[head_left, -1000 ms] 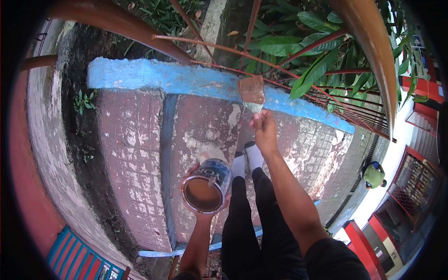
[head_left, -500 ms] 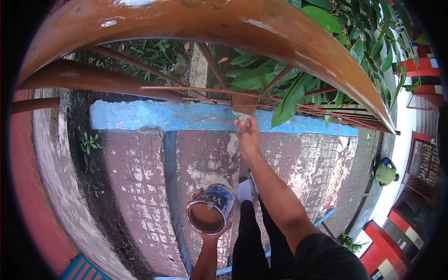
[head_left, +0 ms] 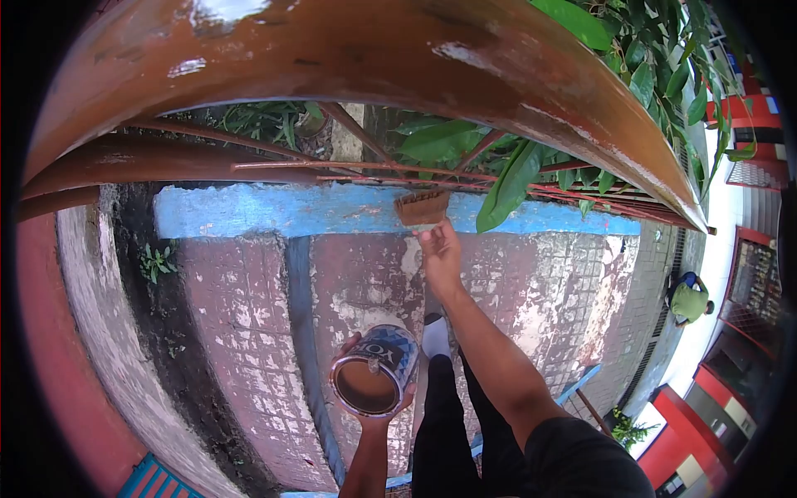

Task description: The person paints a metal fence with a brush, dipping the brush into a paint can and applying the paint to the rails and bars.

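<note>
My right hand [head_left: 440, 253] grips a wide paintbrush [head_left: 422, 207] whose bristles are coated in brown paint. The brush overlaps the blue-painted ledge [head_left: 274, 209] in this view, just below the thin reddish-brown railing bars [head_left: 349, 170]. Lower down, my left hand [head_left: 350, 342] is wrapped around a paint can [head_left: 390, 349] with a blue patterned label. Brown paint [head_left: 368, 388] shows inside the can, its open top tilted toward me. A thick, glossy brown rail [head_left: 349, 58] curves across the top, above both hands.
Large green leaves [head_left: 515, 187] hang through the railing beside the brush. Worn tiled paving [head_left: 241, 332] spreads underfoot, crossed by a blue strip [head_left: 303, 332]. A person in a green shirt [head_left: 687, 300] is at the far right, near red and white buildings.
My right hand has drawn the brush slightly down and left, away from the railing bars, and its bristles now show more fully. The left hand and can stay nearly still.
</note>
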Action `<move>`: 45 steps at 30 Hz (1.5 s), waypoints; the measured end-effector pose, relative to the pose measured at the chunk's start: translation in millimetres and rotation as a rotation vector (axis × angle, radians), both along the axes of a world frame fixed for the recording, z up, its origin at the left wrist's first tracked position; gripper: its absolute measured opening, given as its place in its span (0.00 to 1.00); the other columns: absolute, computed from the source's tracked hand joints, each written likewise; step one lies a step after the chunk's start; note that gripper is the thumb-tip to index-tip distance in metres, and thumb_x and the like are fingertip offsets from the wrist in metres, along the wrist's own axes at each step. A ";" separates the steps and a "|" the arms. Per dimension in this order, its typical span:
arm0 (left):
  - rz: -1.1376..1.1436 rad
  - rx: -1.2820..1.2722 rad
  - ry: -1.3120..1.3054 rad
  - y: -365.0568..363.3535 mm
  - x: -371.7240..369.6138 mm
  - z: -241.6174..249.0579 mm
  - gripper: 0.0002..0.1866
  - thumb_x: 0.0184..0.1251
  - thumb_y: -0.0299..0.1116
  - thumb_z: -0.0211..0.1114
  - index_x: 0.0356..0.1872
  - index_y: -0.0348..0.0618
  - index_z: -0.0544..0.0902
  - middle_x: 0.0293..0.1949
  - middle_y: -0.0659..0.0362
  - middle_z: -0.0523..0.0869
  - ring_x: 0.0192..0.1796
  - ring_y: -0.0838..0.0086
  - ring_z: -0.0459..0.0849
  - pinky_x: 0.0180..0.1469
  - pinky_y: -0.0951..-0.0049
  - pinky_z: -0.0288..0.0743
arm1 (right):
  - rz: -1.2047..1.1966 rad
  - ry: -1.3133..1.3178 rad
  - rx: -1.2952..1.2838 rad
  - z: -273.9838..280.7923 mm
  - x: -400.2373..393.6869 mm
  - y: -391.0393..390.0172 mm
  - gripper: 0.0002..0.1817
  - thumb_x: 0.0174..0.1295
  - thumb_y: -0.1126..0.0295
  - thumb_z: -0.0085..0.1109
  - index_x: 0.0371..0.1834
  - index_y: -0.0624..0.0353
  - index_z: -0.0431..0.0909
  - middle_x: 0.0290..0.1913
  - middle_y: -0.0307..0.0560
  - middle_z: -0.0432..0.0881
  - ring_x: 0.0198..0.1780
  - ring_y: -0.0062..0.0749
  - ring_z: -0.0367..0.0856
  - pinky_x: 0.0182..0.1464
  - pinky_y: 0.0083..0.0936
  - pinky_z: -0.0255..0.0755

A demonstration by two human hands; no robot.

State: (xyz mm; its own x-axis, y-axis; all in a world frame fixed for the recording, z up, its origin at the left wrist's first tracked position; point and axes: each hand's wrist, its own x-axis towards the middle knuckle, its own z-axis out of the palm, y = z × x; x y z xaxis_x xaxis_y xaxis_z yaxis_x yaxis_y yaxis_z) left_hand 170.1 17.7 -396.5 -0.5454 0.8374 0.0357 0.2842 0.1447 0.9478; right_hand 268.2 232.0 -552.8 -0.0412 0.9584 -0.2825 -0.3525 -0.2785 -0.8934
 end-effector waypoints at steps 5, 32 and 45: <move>0.024 0.045 -0.021 5.4 5.2 28.6 0.64 0.44 0.54 0.93 0.81 0.45 0.62 0.74 0.44 0.74 0.76 0.50 0.77 0.79 0.47 0.74 | 0.167 -0.267 0.030 31.4 59.9 -53.2 0.08 0.84 0.69 0.60 0.54 0.64 0.76 0.50 0.45 0.85 0.57 0.29 0.84 0.65 0.30 0.74; 0.465 -0.072 -0.052 -89.9 1.5 354.6 0.69 0.38 0.35 0.98 0.81 0.32 0.59 0.74 0.45 0.73 0.74 0.59 0.76 0.77 0.56 0.73 | 0.553 -0.544 0.429 578.6 115.1 144.3 0.12 0.88 0.64 0.55 0.64 0.60 0.75 0.43 0.37 0.82 0.40 0.21 0.78 0.48 0.25 0.76; 0.719 -0.040 -0.279 14.5 46.6 336.6 0.60 0.53 0.22 0.85 0.88 0.38 0.58 0.81 0.51 0.69 0.79 0.56 0.73 0.84 0.50 0.66 | 1.327 -0.269 -0.283 381.1 24.9 307.6 0.12 0.91 0.60 0.46 0.63 0.55 0.69 0.47 0.44 0.83 0.51 0.36 0.91 0.56 0.43 0.90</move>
State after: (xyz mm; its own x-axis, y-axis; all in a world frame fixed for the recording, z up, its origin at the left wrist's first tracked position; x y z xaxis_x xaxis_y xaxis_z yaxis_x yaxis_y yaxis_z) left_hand 216.7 32.2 -59.9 -0.9402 0.2712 -0.2060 -0.1414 0.2392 0.9606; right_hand 293.0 539.5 -171.7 -0.7821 0.1542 -0.6037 0.4891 -0.4485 -0.7481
